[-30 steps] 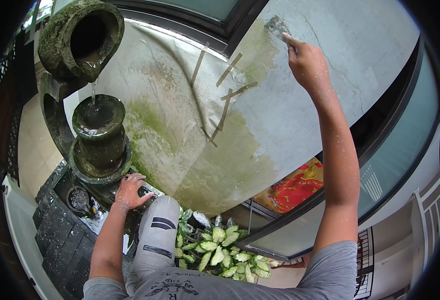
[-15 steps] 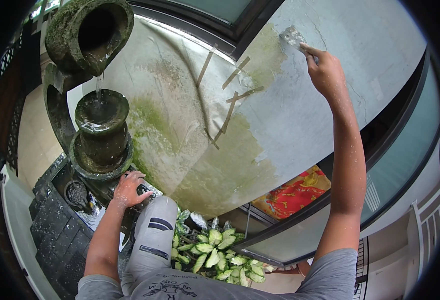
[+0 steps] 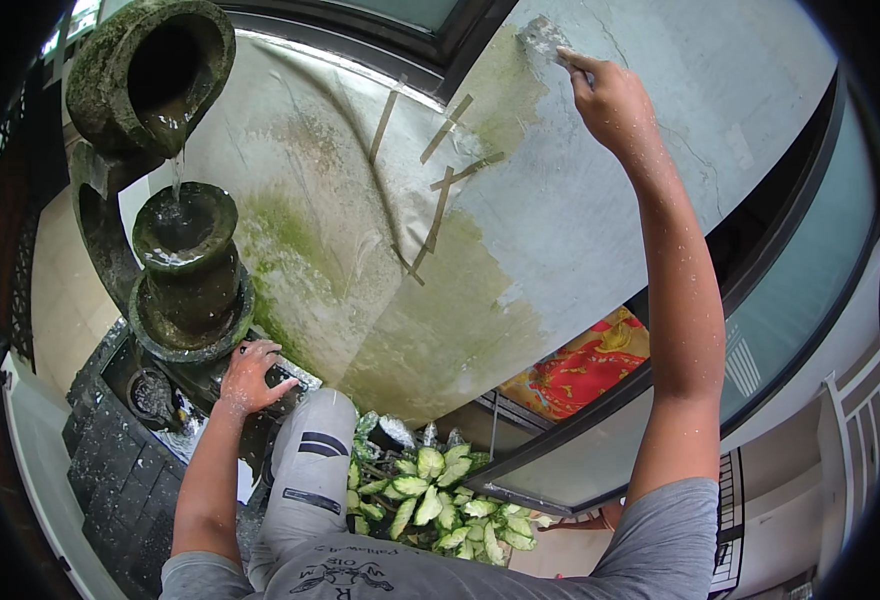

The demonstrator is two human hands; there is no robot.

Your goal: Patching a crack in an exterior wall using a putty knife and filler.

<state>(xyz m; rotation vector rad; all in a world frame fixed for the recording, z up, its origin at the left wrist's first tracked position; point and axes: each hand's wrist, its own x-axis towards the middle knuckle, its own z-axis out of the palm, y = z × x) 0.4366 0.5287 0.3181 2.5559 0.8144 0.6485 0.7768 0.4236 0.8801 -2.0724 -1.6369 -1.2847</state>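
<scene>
My right hand (image 3: 605, 100) grips a flat, speckled metal scraper (image 3: 540, 40), its blade against the pale, cracked wall (image 3: 680, 110) near the top, where the bluish-white coat borders greenish staining (image 3: 440, 290). White flecks dot my forearm. My left hand (image 3: 250, 375) rests at lower left, fingers apart and curved, on the dark ledge at the foot of a mossy tiered stone fountain (image 3: 185, 310), beside my raised knee. Water runs from the fountain's tilted upper jar (image 3: 100, 90) into the bowl below. Strips of brown tape (image 3: 440, 210) cross a crinkled patch of wall.
A dark-framed glass pane (image 3: 780, 310) curves along the right, a red-yellow cloth (image 3: 570, 370) behind its frame. Another dark window frame (image 3: 450, 55) is at the top. Leafy plants (image 3: 440, 490) grow below the wall, dark paving (image 3: 105, 450) lies at lower left, and white railings (image 3: 850, 430) stand far right.
Half a second ago the scraper had shifted slightly right and down along the wall; it is now back up and left. My left hand stays on the ledge. The view has shifted slightly.
</scene>
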